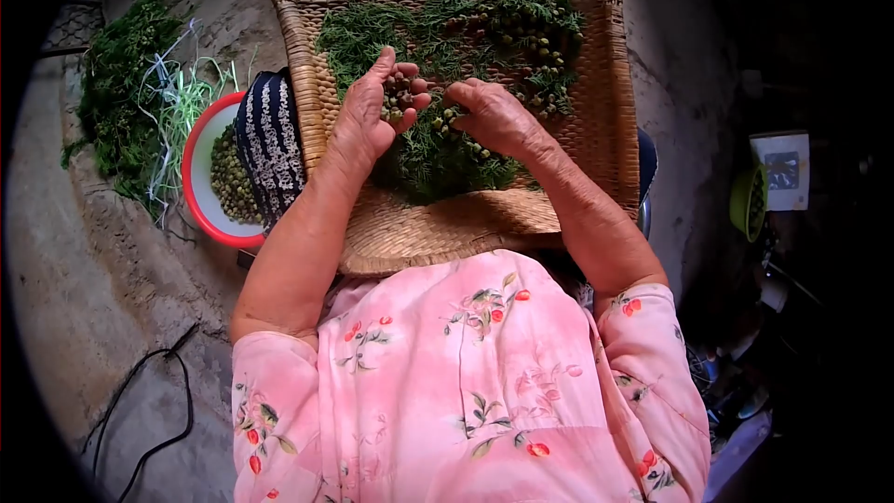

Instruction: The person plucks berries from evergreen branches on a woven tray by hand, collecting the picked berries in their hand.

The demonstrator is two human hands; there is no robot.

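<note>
A woven wicker tray point(596, 144) lies across my lap with green sprigs point(433, 163) spread over it. Small round green cones point(535, 33) cluster at its upper right. My left hand point(372, 107) is palm up above the tray's left part, fingers curled around a heap of small brownish-green cones point(398, 95). To its right, my right hand point(498, 116) is closed, thumb and fingertips pinched over the sprigs; what they hold, if anything, is too small to tell.
A red-rimmed bowl point(193, 163) of green cones stands left of the tray, beside a dark patterned cloth point(270, 144). Greenery point(121, 93) and pale strings point(182, 112) lie farther left. A black cable point(186, 382) is at lower left, a green basket point(748, 203) at right.
</note>
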